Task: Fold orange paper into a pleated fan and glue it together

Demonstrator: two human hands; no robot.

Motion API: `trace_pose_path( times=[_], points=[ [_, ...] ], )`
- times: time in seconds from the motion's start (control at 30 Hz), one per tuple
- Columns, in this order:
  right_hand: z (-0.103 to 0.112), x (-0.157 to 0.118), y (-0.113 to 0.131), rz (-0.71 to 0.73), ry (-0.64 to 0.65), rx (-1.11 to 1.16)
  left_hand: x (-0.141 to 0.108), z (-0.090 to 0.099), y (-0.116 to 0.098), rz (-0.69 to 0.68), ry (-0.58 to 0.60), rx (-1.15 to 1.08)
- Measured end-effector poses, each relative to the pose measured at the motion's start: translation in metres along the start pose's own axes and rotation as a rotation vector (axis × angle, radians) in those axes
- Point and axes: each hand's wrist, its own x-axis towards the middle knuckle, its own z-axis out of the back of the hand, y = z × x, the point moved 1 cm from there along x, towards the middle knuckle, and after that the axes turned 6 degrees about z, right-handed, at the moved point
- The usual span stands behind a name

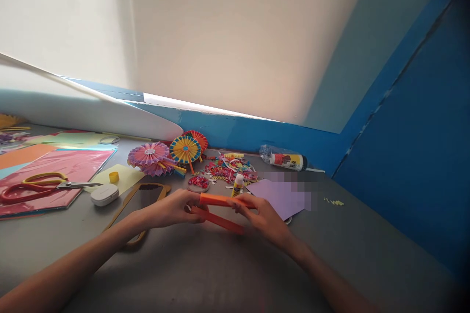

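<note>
An orange paper strip [217, 200] is held above the tabletop [205, 279], near its middle, between both hands. Its left end is pinched by the left hand [183, 209], while its right part is gripped by the fingers of the right hand [261, 216]. A second orange length [222, 221] is seen slanting below it from the left hand; whether the two are joined cannot be told.

Writing is best sought on the clear plastic bottle [286, 160] that is laid on its side by the blue wall [227, 129]. A red and yellow label with dark characters is carried by it, but the characters are too small to be read. Dark marks are also borne by the yellow label of the upright glue stick [238, 185], and these cannot be made out either.

Just behind the glue stick, colourful paper scraps [231, 167] are heaped, with a small dish of red bits [198, 183] placed beside them. To the left, pleated paper rosettes are grouped: a purple one [150, 154], a yellow and blue one [179, 150] and a red one [200, 140]. Purple paper [270, 195], partly pixelated, is spread beyond the right hand. At the far left, red-and-yellow-handled scissors [35, 190] are rested on a pink paper packet [82, 168], with a white case [105, 195] set near their blades.
</note>
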Motion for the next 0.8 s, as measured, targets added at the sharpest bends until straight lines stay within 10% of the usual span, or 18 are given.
trace_pose_path(
  times=[0.27, 0.57, 0.8],
  points=[
    [0.009, -0.002, 0.001, 0.124, -0.233, -0.266, -0.004, 0.003, -0.013, 0.038, 0.075, -0.151],
    [-0.008, -0.007, 0.009, -0.066, 0.069, 0.200, -0.001, -0.002, -0.008, -0.025, -0.094, -0.163],
    [-0.006, -0.007, 0.017, -0.038, 0.025, 0.212, -0.004, -0.014, -0.020, -0.029, 0.083, -0.118]
  ],
)
